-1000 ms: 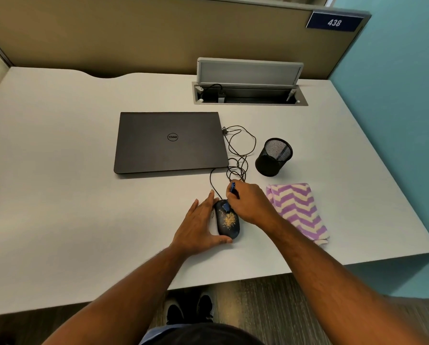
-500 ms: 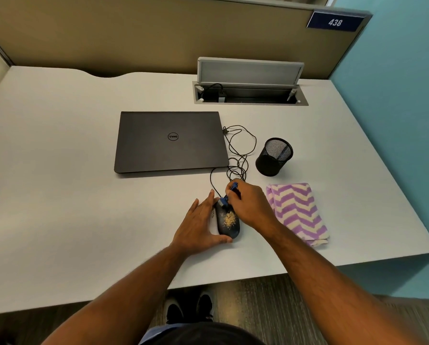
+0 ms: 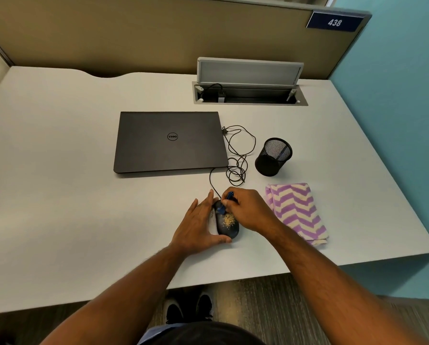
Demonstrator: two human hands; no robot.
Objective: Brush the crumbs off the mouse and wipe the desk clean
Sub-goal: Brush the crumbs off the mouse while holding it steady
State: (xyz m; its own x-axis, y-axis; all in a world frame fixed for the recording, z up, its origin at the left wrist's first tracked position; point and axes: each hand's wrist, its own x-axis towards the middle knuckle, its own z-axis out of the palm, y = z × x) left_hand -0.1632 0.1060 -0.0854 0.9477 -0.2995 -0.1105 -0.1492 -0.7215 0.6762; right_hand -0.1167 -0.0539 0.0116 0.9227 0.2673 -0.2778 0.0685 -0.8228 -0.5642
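While left hand [image 3: 198, 226] touches mouse [image 3: 231, 229], right hand [image 3: 248, 209] pinching blue brush [image 3: 223, 207]

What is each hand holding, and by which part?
The right hand pinches a small blue brush by its handle, tip on the mouse. The left hand holds nothing; it rests against the mouse's left side.

black mouse [image 3: 229, 227] w/ tan crumbs [image 3: 229, 219] | blue brush [image 3: 225, 202] | purple-and-cream zigzag cloth [image 3: 297, 211] | dark grey laptop [image 3: 170, 141] | black mesh cup [image 3: 273, 156] | white desk [image 3: 59, 195]
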